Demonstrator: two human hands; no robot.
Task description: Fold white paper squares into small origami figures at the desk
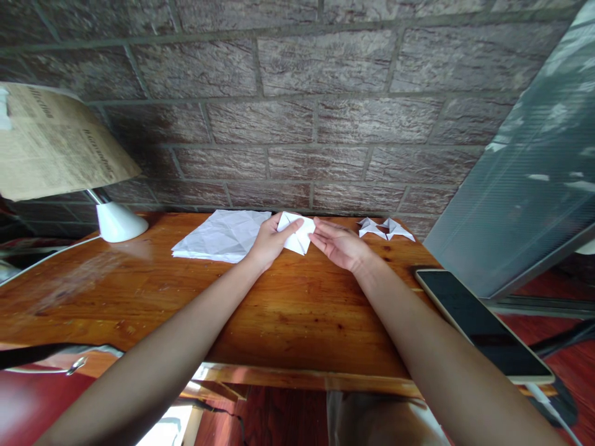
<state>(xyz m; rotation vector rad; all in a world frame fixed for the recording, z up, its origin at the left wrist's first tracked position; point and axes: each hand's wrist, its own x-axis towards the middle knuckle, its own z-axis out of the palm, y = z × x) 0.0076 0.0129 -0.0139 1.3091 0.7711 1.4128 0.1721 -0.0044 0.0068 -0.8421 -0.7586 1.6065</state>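
Observation:
A small square of folded white paper (304,233) with crease lines is held up just above the wooden table, near its back edge. My left hand (270,240) grips its left side, thumb lying across the front and fingers behind. At the paper's right corner are the fingertips of my right hand (339,243), palm turned partly up and fingers closed together at the edge. Beside my left hand lies a stack of creased white paper sheets (223,234). Two pointed folded paper pieces (370,228) rest to the right of my right hand.
A smartphone (483,322) with a cable lies at the right edge of the wooden table (307,316). A lamp with a white base (119,222) and newspaper-print shade (60,145) stands at the left. Behind is a brick-patterned wall (325,62); a translucent panel (515,161) rises at right.

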